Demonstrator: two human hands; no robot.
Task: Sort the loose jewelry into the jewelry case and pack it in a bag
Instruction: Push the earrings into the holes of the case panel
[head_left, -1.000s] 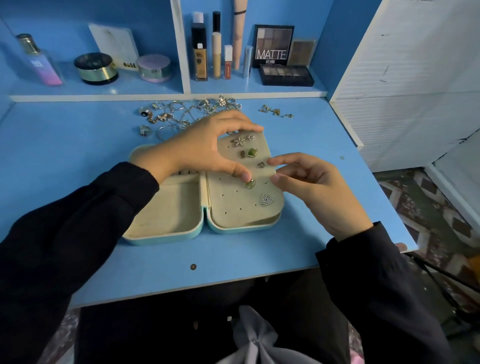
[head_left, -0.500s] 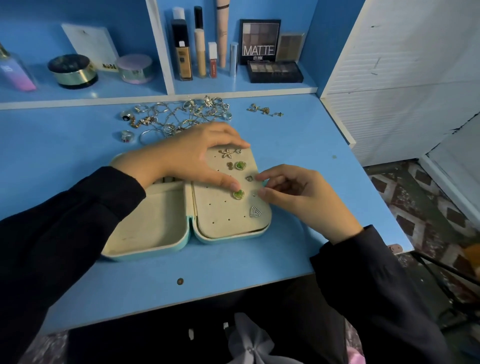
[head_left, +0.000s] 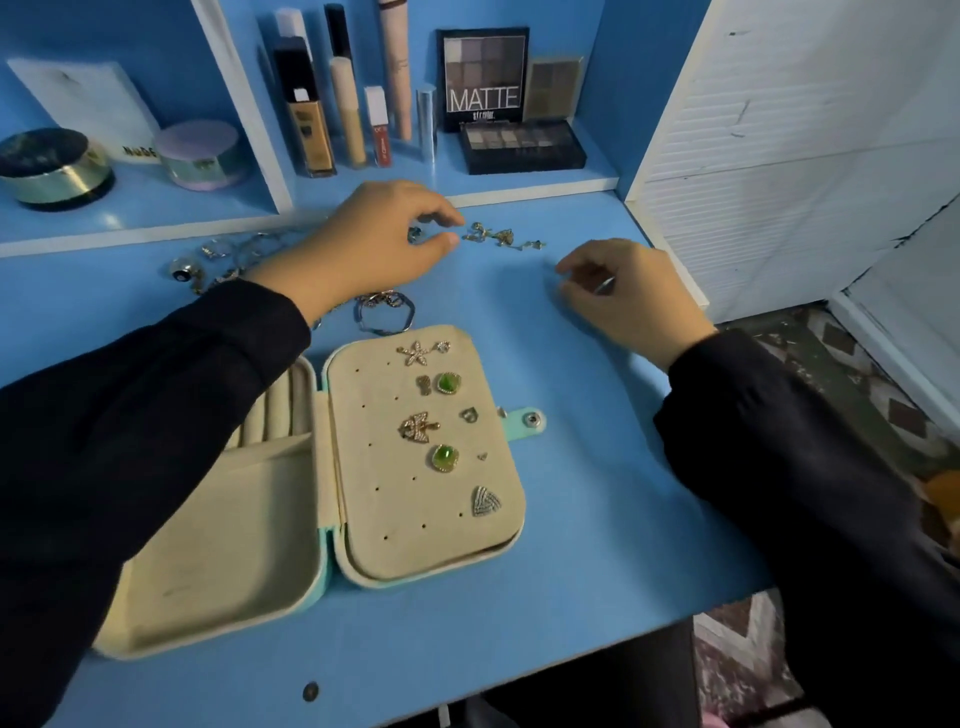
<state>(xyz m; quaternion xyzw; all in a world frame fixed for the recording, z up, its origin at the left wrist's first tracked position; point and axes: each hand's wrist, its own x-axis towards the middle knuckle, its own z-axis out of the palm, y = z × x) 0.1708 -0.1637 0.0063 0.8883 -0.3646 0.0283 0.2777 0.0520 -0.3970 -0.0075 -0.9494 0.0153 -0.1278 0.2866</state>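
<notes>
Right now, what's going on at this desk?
A person is sorting jewelry. The jewelry case lies open on the blue table, with several earrings pinned on its right panel. The left hand reaches toward a small cluster of loose earrings at the back. The right hand hovers beside it, loosely curled. Whether either holds anything is unclear.
</notes>
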